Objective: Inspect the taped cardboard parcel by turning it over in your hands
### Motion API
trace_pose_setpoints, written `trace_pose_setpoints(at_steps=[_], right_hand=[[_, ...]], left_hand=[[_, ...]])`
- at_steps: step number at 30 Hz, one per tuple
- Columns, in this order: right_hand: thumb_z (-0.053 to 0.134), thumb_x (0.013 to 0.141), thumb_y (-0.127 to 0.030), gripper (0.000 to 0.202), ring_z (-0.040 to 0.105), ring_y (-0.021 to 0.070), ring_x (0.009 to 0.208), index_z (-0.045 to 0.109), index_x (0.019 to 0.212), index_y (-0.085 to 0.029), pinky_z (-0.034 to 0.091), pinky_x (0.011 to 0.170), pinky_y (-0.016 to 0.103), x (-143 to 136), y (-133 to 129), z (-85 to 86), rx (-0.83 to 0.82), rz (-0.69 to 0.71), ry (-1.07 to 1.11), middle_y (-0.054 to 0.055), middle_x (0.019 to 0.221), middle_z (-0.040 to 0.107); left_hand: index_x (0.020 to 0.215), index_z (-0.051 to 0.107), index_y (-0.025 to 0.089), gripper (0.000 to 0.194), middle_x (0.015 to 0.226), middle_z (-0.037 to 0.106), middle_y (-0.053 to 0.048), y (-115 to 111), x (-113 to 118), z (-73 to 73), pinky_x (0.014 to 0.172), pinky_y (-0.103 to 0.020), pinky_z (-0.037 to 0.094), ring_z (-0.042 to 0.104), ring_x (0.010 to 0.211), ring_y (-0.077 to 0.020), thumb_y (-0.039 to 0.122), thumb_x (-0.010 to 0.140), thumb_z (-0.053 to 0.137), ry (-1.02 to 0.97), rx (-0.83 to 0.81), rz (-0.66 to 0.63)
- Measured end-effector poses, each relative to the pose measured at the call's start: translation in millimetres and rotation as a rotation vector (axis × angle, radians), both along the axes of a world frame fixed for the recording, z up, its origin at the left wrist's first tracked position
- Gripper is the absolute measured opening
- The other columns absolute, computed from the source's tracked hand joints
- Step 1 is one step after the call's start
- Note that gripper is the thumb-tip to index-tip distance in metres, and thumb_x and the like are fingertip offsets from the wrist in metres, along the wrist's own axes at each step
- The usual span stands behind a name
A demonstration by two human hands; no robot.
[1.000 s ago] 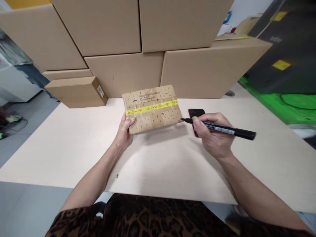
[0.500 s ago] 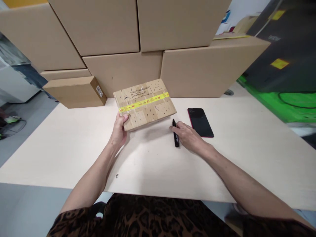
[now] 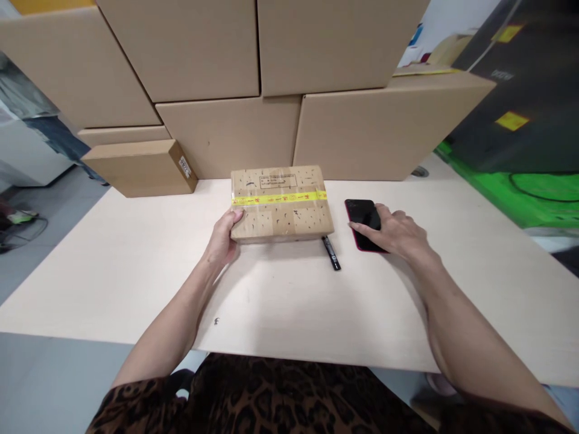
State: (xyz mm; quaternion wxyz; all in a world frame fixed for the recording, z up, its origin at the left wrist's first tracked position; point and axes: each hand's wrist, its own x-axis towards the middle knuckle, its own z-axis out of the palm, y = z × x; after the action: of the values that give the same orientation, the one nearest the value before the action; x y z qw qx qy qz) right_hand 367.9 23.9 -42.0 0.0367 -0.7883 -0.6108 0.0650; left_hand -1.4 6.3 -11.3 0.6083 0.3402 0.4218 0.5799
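Observation:
A small cardboard box (image 3: pixel 283 220) with yellow tape across it and dark marks over its top is gripped at its left side by my left hand (image 3: pixel 225 234). My thumb lies on top, and the other fingers are hidden beneath. On the right, my right hand (image 3: pixel 398 232) spans a dark smartphone (image 3: pixel 365 214) with a red edge, thumb across the screen to the left edge and fingers along the right side. The phone lies on the table. Between box and phone is a black marker pen (image 3: pixel 332 254), its upper end partly behind the box.
Large cardboard boxes (image 3: pixel 228 135) are stacked along the back of the pale table (image 3: pixel 136 271). A smaller closed carton (image 3: pixel 131 169) with a label stands at the back left. Beyond the right edge are a dark cabinet (image 3: pixel 520 96) and a green surface (image 3: pixel 493 187). Another person's legs (image 3: pixel 58 138) show at far left.
My right hand has let go of the marker pen and moved right onto the smartphone. The box in my left hand has turned level, shifted slightly right and come lower.

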Motion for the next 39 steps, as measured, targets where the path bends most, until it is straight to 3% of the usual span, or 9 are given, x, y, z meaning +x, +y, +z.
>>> trace_pose_setpoints(at_steps=[11, 16, 20, 22, 24, 27, 31, 35, 39], right_hand=[[0.068, 0.088, -0.077, 0.117, 0.066, 0.0532, 0.136, 0.024, 0.173, -0.009, 0.054, 0.105, 0.061, -13, 1, 11.8, -0.114, -0.08, 0.119, 0.036, 0.147, 0.064], [0.08, 0.077, -0.074, 0.127, 0.065, 0.051, 0.138, 0.026, 0.171, -0.008, 0.054, 0.109, 0.059, -5, 6, 3.4, -0.042, -0.111, 0.216, 0.034, 0.147, 0.065], [0.092, 0.064, -0.068, 0.134, 0.073, 0.0483, 0.124, 0.032, 0.169, -0.011, 0.059, 0.101, 0.058, 2, 11, -6.3, 0.047, -0.131, 0.36, 0.028, 0.136, 0.074], [0.097, 0.058, -0.059, 0.121, 0.077, 0.0432, 0.109, 0.049, 0.158, -0.012, 0.063, 0.091, 0.054, 4, 12, -10.9, 0.086, -0.153, 0.521, 0.021, 0.119, 0.08], [0.1, 0.052, -0.048, 0.086, 0.078, 0.0349, 0.087, 0.071, 0.127, -0.015, 0.065, 0.075, 0.047, 5, 13, -14.9, 0.139, -0.157, 0.806, 0.013, 0.096, 0.082], [0.101, 0.049, -0.043, 0.05, 0.068, 0.022, 0.061, 0.071, 0.08, -0.02, 0.059, 0.055, 0.036, 5, 16, -16.7, 0.235, -0.122, 1.161, 0.002, 0.069, 0.074], [0.101, 0.053, -0.053, 0.051, 0.066, 0.0179, 0.063, 0.069, 0.08, -0.024, 0.061, 0.057, 0.033, -5, 13, -5.0, 0.426, -0.079, 1.248, -0.001, 0.073, 0.073], [0.1, 0.062, -0.061, 0.055, 0.073, 0.0185, 0.07, 0.074, 0.096, -0.027, 0.069, 0.068, 0.037, -43, -13, 13.6, 0.646, 0.037, 1.474, -0.001, 0.09, 0.079], [0.093, 0.081, -0.058, 0.055, 0.083, 0.0225, 0.091, 0.073, 0.123, -0.029, 0.071, 0.084, 0.038, -96, -58, 18.2, 0.589, 0.188, 1.579, 0.004, 0.111, 0.085]], left_hand=[[0.095, 0.08, 0.018, 0.048, 0.105, 0.086, -0.009, 3, -6, -9.6, 0.115, -0.048, 0.056, 0.073, 0.129, -0.038, 0.056, 0.069, 0.09, 0.199, -0.005, 0.115], [0.116, 0.077, 0.017, 0.055, 0.137, 0.077, -0.015, 3, -7, -14.9, 0.125, -0.046, 0.047, 0.062, 0.146, -0.0364, 0.049, 0.073, 0.091, 0.242, -0.003, 0.258], [0.13, 0.074, 0.024, 0.058, 0.161, 0.061, -0.014, -4, -6, -14.5, 0.13, -0.044, 0.041, 0.048, 0.159, -0.0349, 0.051, 0.081, 0.09, 0.305, 0.144, 0.382], [0.138, 0.07, 0.028, 0.058, 0.166, 0.056, -0.012, -10, -4, -11.6, 0.135, -0.045, 0.033, 0.043, 0.162, -0.0322, 0.052, 0.088, 0.085, 0.408, 0.278, 0.428], [0.144, 0.066, 0.029, 0.058, 0.166, 0.055, -0.01, -17, -3, -8.6, 0.137, -0.046, 0.027, 0.042, 0.161, -0.0304, 0.05, 0.092, 0.081, 0.531, 0.422, 0.468], [0.147, 0.064, 0.031, 0.06, 0.164, 0.055, -0.01, -29, 1, -7.7, 0.138, -0.05, 0.023, 0.04, 0.161, -0.0325, 0.047, 0.092, 0.081, 0.636, 0.58, 0.492], [0.137, 0.07, 0.031, 0.053, 0.147, 0.069, -0.012, -44, 11, -12.9, 0.131, -0.055, 0.036, 0.052, 0.15, -0.0369, 0.045, 0.088, 0.084, 0.629, 0.674, 0.317], [0.142, 0.072, 0.03, 0.045, 0.12, 0.082, -0.011, -61, 28, -15.7, 0.105, -0.048, 0.059, 0.075, 0.107, -0.0291, 0.039, 0.098, 0.075, 0.603, 0.622, -0.105], [0.169, 0.047, 0.031, 0.072, 0.127, 0.08, -0.013, -73, 46, -19.5, 0.095, -0.044, 0.062, 0.077, 0.099, -0.025, 0.045, 0.103, 0.072, 0.395, 0.43, -0.448]])
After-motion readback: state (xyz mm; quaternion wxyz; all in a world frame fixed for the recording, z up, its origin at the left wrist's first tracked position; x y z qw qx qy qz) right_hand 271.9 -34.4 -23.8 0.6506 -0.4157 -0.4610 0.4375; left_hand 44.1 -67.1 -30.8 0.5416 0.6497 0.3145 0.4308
